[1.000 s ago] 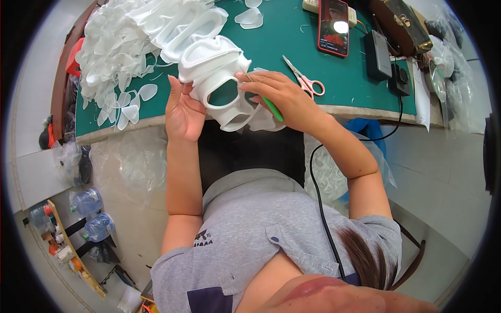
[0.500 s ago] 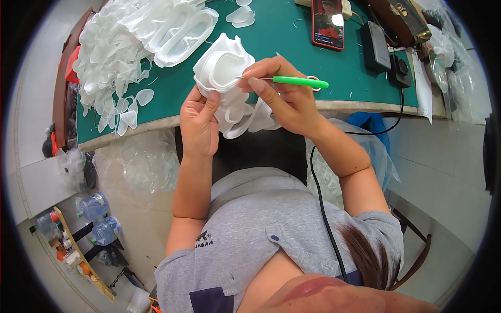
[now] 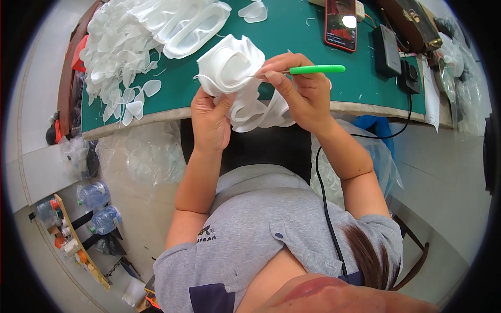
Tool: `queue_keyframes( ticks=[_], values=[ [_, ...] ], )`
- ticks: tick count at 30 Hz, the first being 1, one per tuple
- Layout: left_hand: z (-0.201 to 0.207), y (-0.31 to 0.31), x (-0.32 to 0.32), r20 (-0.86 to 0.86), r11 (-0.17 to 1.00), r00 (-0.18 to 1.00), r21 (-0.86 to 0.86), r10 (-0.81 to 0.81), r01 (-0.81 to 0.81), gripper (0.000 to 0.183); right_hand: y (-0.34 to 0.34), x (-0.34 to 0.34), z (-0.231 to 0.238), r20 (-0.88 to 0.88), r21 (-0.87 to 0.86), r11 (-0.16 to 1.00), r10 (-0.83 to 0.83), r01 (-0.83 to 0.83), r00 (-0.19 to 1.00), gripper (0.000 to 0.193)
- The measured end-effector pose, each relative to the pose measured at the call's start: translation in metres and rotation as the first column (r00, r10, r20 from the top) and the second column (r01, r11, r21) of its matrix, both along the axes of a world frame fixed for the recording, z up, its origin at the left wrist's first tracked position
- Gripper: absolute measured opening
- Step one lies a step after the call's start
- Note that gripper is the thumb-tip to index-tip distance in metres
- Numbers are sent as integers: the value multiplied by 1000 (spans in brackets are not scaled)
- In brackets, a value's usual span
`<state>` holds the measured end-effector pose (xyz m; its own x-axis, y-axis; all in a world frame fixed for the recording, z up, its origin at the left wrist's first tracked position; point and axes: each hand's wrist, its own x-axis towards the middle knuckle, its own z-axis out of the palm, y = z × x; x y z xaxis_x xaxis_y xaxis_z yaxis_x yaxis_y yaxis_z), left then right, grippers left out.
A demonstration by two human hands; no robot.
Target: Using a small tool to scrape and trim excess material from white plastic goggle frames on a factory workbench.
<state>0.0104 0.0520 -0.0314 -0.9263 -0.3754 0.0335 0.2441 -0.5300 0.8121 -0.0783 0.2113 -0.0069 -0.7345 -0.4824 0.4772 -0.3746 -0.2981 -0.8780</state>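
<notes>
My left hand (image 3: 211, 119) is closed on a white, thin, moulded plastic piece (image 3: 229, 63) with a rounded recess in it. Loose white strips (image 3: 253, 110) hang below this piece, in front of the table edge. In my right hand (image 3: 302, 91) is a thin metal-tipped pick with a green handle (image 3: 318, 69), gripped between thumb and fingers. Its tip points left and lies against the right rim of the white piece, or very close to it; I cannot tell which.
A heap of thin white cut pieces (image 3: 115, 49) covers the green table's left side, beside stacked white moulded sheets (image 3: 195, 31). At the back right are a phone (image 3: 340, 23), a dark box-shaped device (image 3: 386, 50) and a brown case (image 3: 409, 23). A black cable (image 3: 326, 208) runs down my front.
The white piece has turned a little in my left hand, and a thin strip now sticks out at its left side. Hands, pick and table all appear slightly further right.
</notes>
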Motion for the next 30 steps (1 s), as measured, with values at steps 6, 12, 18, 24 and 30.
queue_keyframes(
  ticks=[6, 12, 18, 24, 30],
  values=[
    [-1, 0, 4, -24, 1000, 1000, -21, -10, 9, 34, -8, 0, -2, -210, -19, 1000, 2, -6, 978, 12],
    [9, 4, 3, -32, 996, 998, -69, 51, -53, 34, -5, 3, 2, -269, 9, 999, -30, 33, 963, 14],
    [7, 12, 4, -34, 952, 989, -266, 147, -151, 26, -21, 8, 5, -649, -43, 941, -282, 337, 706, 29],
    [10, 16, 2, -48, 976, 993, -188, 107, -114, 18, -20, 11, 3, -136, 23, 976, -211, 216, 968, 8],
    [4, 8, -1, -66, 964, 997, -260, 34, -50, 17, -20, 14, 4, 131, 84, 989, -135, 125, 982, 12]
  ],
)
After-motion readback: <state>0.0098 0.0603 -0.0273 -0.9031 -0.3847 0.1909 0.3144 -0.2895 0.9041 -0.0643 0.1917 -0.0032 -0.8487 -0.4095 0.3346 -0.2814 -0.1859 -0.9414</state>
